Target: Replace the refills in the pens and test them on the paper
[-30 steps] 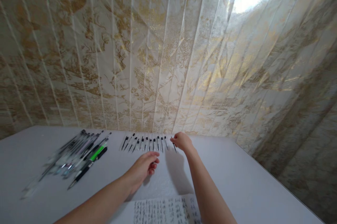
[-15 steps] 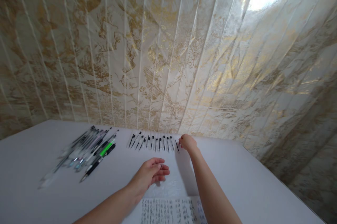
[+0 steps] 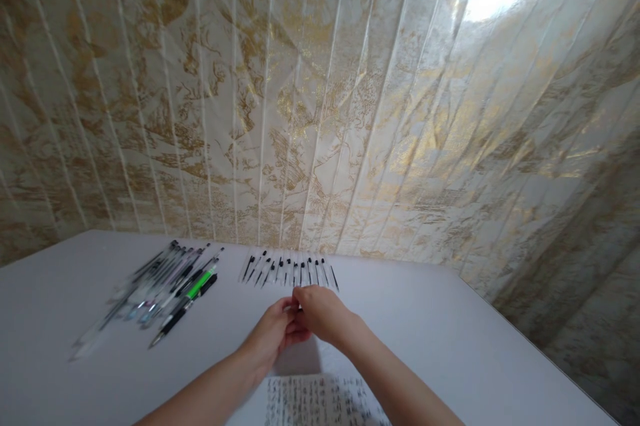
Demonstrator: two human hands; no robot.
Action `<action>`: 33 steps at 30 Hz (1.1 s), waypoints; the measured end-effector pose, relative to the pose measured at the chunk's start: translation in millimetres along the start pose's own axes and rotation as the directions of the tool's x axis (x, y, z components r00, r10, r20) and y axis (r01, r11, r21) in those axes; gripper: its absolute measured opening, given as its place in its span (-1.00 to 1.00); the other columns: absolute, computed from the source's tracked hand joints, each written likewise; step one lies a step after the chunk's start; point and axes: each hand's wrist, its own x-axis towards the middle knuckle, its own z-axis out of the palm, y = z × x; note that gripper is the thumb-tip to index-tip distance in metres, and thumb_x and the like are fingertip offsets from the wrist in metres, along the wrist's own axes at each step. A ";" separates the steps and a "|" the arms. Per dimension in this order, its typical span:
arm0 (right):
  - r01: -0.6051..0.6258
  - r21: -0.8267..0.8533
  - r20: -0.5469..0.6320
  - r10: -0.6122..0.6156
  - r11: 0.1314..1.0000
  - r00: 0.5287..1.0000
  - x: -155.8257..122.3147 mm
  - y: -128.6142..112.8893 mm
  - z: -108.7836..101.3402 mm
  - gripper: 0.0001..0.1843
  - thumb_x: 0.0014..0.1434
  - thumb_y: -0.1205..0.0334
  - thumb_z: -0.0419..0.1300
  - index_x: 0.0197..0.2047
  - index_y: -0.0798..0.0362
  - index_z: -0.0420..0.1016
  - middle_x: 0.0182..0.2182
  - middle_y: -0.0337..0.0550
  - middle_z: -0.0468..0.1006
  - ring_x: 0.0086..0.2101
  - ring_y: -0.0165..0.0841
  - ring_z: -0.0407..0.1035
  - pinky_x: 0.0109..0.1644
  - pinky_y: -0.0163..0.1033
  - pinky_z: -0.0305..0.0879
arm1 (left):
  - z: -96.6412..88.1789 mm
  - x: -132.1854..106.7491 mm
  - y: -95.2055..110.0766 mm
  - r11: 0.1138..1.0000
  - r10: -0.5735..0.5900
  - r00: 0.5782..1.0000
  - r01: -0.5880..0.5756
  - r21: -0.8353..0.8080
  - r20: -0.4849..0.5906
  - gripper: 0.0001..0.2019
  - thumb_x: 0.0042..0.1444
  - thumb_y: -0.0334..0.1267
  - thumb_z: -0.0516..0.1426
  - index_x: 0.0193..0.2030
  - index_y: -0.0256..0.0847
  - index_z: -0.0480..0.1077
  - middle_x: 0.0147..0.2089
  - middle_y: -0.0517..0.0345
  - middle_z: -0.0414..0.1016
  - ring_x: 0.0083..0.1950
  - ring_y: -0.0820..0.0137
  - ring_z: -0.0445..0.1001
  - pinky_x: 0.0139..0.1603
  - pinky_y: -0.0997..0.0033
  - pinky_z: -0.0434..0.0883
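My two hands meet above the middle of the white table, just in front of a row of slim black-and-clear pen parts point(image 3: 295, 273). My left hand point(image 3: 277, 329) is curled, palm toward the right. My right hand point(image 3: 323, 313) reaches over its fingertips with its own fingers pinched together. A small dark bit shows between the hands, too hidden to name. Below them on the table lies a sheet of handwritten paper point(image 3: 320, 403), partly covered by my right forearm.
A loose heap of pens point(image 3: 160, 286), mostly clear and black, lies at the left. On its right side rests a pen with a bright green barrel point(image 3: 200, 285). A gold-patterned curtain point(image 3: 300, 113) hangs behind the white table point(image 3: 425, 346).
My right hand has moved left and nearer, from the right end of the row to my left hand. My left hand stays about in place, its fingers now against the right hand.
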 end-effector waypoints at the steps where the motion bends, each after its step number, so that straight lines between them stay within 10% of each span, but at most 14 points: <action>1: -0.022 0.010 -0.003 0.022 1.000 1.000 2.7 4.8 -0.9 -0.79 0.10 0.33 0.12 -0.20 0.10 0.52 -0.29 0.02 0.60 -0.29 -0.26 0.46 -0.31 -0.30 0.22 | -0.4 -0.1 0.0 1.000 0.000 1.000 0.000 -0.004 0.008 -0.92 0.14 -0.42 0.05 -0.22 -0.29 0.30 -0.40 0.05 0.55 -0.40 0.38 0.54 -0.29 0.38 0.46; 11: -0.495 0.047 -0.153 0.496 0.868 0.855 67.2 120.8 -5.8 -0.74 0.26 0.18 0.10 -0.05 0.13 0.42 -0.10 -0.03 0.47 -0.15 -0.29 0.40 -0.09 -0.11 0.36 | 3.1 -9.3 3.7 0.990 0.017 0.999 -0.022 0.138 0.037 -0.78 0.17 -0.32 0.02 -0.05 -0.33 0.22 -0.26 -0.12 0.56 -0.28 0.33 0.54 -0.26 0.36 0.42; 33: -0.366 0.205 -0.245 0.410 0.908 0.879 95.1 137.9 32.8 -0.66 0.24 0.15 0.12 0.05 0.10 0.35 -0.01 -0.05 0.40 -0.11 -0.26 0.38 -0.08 -0.05 0.37 | 5.8 -8.8 2.4 0.983 0.062 0.998 -0.066 0.171 0.028 -0.76 0.06 -0.37 0.04 -0.10 -0.32 0.22 -0.35 0.00 0.51 -0.35 0.38 0.48 -0.36 0.41 0.37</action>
